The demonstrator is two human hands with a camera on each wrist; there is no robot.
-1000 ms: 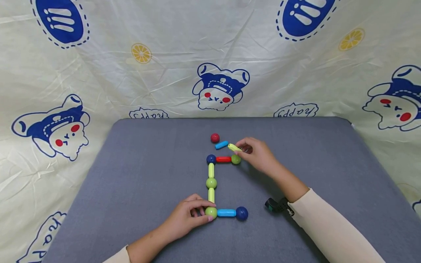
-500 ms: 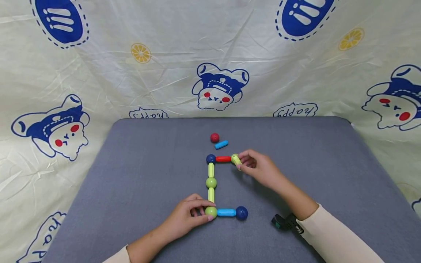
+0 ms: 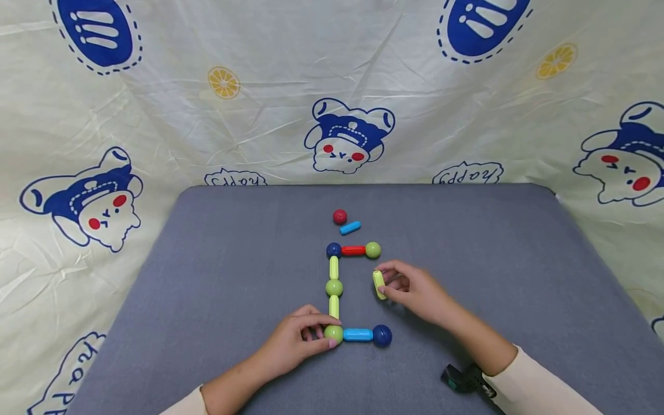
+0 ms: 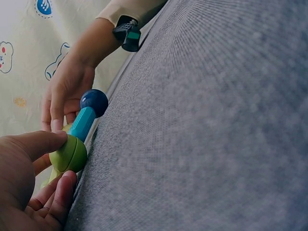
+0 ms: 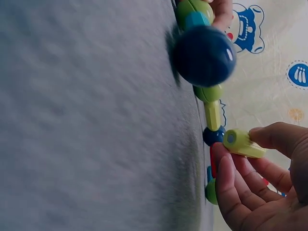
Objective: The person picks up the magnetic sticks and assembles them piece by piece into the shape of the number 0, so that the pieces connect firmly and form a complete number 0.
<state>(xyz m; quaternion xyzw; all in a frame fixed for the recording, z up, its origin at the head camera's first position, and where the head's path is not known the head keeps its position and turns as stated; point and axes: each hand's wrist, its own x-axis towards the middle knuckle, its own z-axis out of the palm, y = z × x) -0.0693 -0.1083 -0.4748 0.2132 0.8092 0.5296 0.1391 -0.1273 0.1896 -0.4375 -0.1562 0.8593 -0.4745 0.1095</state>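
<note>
My left hand (image 3: 291, 342) pinches the green ball (image 3: 334, 334) at the near left corner of a C-shaped chain of rods and balls. From that ball a light blue rod (image 3: 358, 335) runs right to a dark blue ball (image 3: 382, 335). Two yellow-green rods, with a green ball (image 3: 334, 287) between them, lead up to another dark blue ball (image 3: 334, 249). A red rod (image 3: 354, 251) and a green ball (image 3: 373, 249) finish the top arm. Between thumb and fingers, my right hand (image 3: 415, 291) holds a loose yellow-green rod (image 3: 379, 285), apart from the chain, right of its opening.
Beyond the chain, a loose red ball (image 3: 339, 217) and a light blue rod (image 3: 350, 227) lie on the grey cloth-covered table (image 3: 233, 248). A black wrist camera (image 3: 461, 380) sits at the right sleeve. A printed white sheet (image 3: 270, 127) hangs behind the table.
My right hand has brought the yellow-green rod toward me, from beside the loose blue rod, past the top green ball, turning it nearly upright in view. The left hand stays put.
</note>
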